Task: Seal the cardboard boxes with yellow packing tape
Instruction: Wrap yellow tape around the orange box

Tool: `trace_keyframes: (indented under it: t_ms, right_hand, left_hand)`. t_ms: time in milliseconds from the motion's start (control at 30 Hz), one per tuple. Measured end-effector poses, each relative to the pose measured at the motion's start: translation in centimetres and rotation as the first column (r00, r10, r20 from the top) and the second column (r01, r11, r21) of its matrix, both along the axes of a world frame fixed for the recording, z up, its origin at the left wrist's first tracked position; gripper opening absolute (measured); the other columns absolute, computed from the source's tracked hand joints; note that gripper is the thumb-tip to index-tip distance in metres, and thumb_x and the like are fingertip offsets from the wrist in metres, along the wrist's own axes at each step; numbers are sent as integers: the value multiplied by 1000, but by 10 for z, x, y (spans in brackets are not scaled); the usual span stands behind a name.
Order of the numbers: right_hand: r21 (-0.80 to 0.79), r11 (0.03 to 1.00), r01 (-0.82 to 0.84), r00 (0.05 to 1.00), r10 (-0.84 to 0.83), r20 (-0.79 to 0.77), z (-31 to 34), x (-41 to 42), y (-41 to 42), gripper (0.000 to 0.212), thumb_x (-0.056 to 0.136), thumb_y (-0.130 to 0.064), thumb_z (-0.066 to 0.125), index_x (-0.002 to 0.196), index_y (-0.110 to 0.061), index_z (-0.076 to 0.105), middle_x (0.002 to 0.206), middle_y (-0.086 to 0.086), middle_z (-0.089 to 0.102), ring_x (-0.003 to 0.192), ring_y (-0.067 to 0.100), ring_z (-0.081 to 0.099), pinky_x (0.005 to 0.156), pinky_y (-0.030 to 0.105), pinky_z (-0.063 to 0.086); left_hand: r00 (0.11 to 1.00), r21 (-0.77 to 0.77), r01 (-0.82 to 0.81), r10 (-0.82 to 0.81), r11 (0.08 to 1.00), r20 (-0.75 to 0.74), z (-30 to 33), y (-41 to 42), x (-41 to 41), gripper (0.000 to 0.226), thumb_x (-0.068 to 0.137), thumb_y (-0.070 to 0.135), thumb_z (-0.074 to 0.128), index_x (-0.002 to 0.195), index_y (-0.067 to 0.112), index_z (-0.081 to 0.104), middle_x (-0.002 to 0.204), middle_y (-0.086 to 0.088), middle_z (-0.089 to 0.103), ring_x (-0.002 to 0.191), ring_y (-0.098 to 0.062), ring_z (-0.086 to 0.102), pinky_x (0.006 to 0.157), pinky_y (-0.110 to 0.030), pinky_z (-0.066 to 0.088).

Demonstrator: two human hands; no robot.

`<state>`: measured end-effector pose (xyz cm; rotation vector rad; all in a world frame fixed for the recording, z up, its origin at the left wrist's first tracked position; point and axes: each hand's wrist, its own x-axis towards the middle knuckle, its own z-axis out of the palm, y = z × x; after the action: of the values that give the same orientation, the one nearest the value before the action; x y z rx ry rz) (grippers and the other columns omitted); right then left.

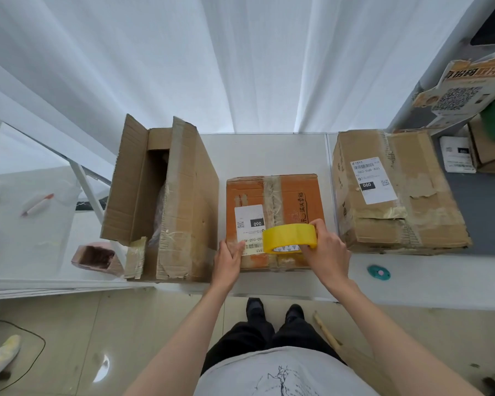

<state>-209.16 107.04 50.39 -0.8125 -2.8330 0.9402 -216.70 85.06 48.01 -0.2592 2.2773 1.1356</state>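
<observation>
Gripping the yellow tape roll [290, 238] over the orange box [275, 221] at the counter's [269, 151] near edge, right hand [325, 248] fingers curl around it while left hand [228, 260] fingers lie straight on the box.

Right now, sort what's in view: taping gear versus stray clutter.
Job: yellow tape roll gripped by right hand; orange box touched by left hand; open tall box; labelled brown box.
Clutter: teal disc, marker pen, pink carton.
</observation>
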Motion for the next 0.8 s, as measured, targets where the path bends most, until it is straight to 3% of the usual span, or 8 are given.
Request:
trace_keyframes:
  t_ms: [133, 200, 333, 433, 533, 600, 700, 800]
  right_hand:
    - [42, 999, 9, 998, -12, 57, 0, -3, 1, 24, 90, -40, 66, 102, -24, 52, 74, -5, 52, 68, 22, 48, 49, 23, 23]
    - [56, 998, -2, 997, -3, 82, -1, -3, 2, 27, 90, -45, 66, 99, -24, 53, 73, -7, 50, 70, 20, 47, 49, 22, 21]
    - [82, 997, -2, 995, -7, 104, 0, -4, 0, 25, 88, -46, 65, 90, -26, 51, 67, -16, 39, 73, 20, 46, 49, 23, 20]
    - [117, 992, -46, 990, 30, 135, -2, -5, -4, 22, 89, -44, 59, 83, -26, 48, 74, -11, 48, 81, 20, 48, 51, 24, 22]
    - [121, 991, -57, 989, 40, 146, -3, -6, -7, 18, 90, -43, 55, 84, -27, 48, 76, -10, 51, 86, 22, 52, 53, 25, 24]
    - [103, 994, -41, 990, 27, 135, -2, -8, -8, 14, 89, -42, 56, 93, -29, 52, 77, -11, 51, 85, 20, 50, 53, 25, 23]
    - [97, 995, -33, 993, 22, 112, -2, -9, -12, 33, 88, -40, 61, 119, -32, 53, 79, -13, 48, 82, 18, 44, 54, 27, 26]
    - [97, 995, -36, 994, 26, 103, -1, -9, -13, 34, 89, -43, 62, 120, -32, 52, 76, -12, 45, 80, 21, 52, 52, 25, 23]
  left_hand:
    - [994, -65, 36, -42, 997, -96, -2, 4, 5, 69, 103, 47, 47, 158, 14, 22, 160, -9, 38, 143, -29, 42, 114, -51, 40]
    - [967, -203, 74, -120, 976, -223, -1, 10, 10, 73, 106, 41, 44, 162, 12, 8, 169, -8, 14, 155, -25, 18, 125, -42, 22]
    - [863, -484, 187, -378, 855, -334, 1, 24, 17, 74, 106, 28, 41, 161, 7, -3, 169, -13, -17, 156, -25, -13, 125, -35, -8]
    - [805, -536, 202, -451, 820, -386, 1, 29, 25, 56, 102, 24, 52, 151, 8, 31, 165, -16, 14, 155, -29, 14, 127, -41, 17]
    - [780, -535, 145, -430, 832, -456, 4, 27, 28, 30, 95, 25, 67, 117, 12, 51, 128, -7, 47, 117, -23, 48, 96, -36, 50]
    - [759, -533, 181, -462, 827, -458, 4, 27, 30, 19, 98, 23, 63, 112, 11, 56, 119, -5, 51, 108, -22, 50, 87, -35, 52]
    - [748, -478, 248, -480, 843, -458, 2, 31, 42, 35, 100, 23, 61, 131, 9, 56, 137, -6, 51, 133, -28, 44, 101, -43, 51]
    - [798, -415, 339, -492, 844, -348, -4, 30, 58, 70, 102, 42, 52, 161, 17, 21, 169, -1, 17, 157, -28, 0, 119, -43, 34]
